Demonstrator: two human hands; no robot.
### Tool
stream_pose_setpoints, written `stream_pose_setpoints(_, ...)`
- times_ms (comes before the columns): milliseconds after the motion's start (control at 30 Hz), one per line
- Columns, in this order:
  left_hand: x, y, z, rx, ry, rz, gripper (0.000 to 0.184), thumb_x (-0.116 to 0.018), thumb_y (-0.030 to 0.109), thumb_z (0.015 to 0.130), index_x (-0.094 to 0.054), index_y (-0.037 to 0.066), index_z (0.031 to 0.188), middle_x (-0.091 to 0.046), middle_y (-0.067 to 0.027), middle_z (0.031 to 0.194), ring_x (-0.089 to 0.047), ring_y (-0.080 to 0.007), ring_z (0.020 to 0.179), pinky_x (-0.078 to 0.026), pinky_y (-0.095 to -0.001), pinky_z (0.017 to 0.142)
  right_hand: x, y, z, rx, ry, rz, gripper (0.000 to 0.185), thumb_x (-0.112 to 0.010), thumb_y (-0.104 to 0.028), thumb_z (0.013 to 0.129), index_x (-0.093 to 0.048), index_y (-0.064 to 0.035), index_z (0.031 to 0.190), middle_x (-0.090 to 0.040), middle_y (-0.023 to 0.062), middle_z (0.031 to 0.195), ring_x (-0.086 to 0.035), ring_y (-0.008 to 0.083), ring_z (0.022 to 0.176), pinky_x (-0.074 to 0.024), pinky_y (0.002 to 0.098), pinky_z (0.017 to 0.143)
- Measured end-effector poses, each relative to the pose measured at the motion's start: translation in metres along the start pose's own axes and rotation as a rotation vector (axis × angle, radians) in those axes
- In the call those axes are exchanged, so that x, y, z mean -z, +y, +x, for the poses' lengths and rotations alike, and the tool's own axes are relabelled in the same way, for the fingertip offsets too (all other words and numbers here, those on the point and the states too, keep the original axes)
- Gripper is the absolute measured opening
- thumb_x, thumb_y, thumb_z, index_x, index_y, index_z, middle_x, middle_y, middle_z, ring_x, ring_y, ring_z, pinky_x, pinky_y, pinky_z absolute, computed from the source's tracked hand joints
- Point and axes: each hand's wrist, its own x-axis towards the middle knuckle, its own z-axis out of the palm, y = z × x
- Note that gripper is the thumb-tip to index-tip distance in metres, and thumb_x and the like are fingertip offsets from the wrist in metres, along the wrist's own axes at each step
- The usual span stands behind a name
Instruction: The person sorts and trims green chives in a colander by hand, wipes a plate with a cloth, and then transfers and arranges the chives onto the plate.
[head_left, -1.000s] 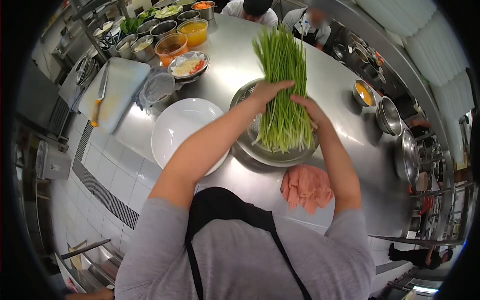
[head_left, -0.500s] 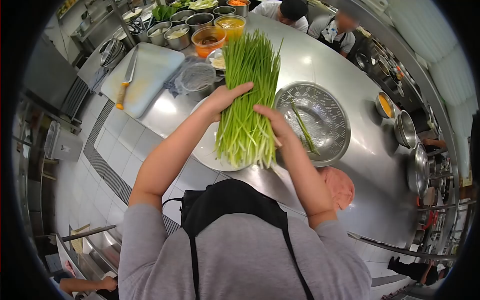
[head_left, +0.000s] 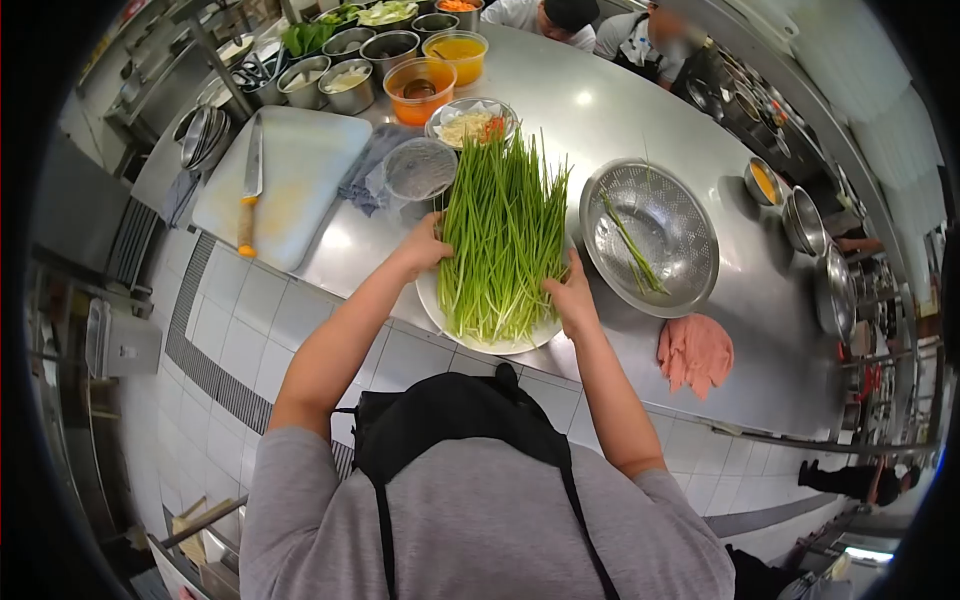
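A big bunch of long green stalks lies on the white plate at the table's near edge, pale ends toward me. My left hand is at the bunch's left side, its fingers partly hidden behind the plate's rim and the stalks. On the right side my right hand touches the bunch near the rim, thumb and fingers apart. A perforated metal colander to the right holds a few loose stalks.
A knife lies on the white cutting board at left. Containers, including an orange tub, stand behind the plate. A pink cloth is below the colander. Metal bowls line the right. Two people are across the table.
The bunch has moved left from over the colander and down onto the plate. My hands have shifted from its top to its two sides. A few stalks stayed behind in the colander.
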Motion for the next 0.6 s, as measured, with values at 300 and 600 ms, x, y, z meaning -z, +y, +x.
stream_pose_setpoints(300,-0.046,-0.015,-0.025,-0.449,0.353,0.281,0.114,-0.08,0.019,0.064,0.001,-0.002,0.141,-0.038,-0.0306,0.128,-0.044,-0.0363,0.117,-0.038,-0.0406,0.098,-0.023,-0.029,-0.034,0.339,0.221,-0.637,0.088,-0.066,-0.022,0.075,-0.014,0.0071,0.14,-0.03,0.0308,0.137,-0.034,0.0415,0.126,-0.0286,0.0411,0.105)
stream_pose_setpoints(600,-0.027,-0.028,-0.03,-0.594,0.36,0.283,0.102,-0.073,0.009,0.067,-0.005,0.001,0.143,-0.034,-0.0289,0.132,-0.033,-0.0406,0.125,-0.028,-0.0414,0.105,-0.027,-0.005,-0.026,0.363,0.145,-0.501,0.096,-0.073,-0.033,0.07,-0.018,0.0084,0.137,-0.03,0.0336,0.134,-0.034,0.047,0.122,-0.0289,0.0445,0.104)
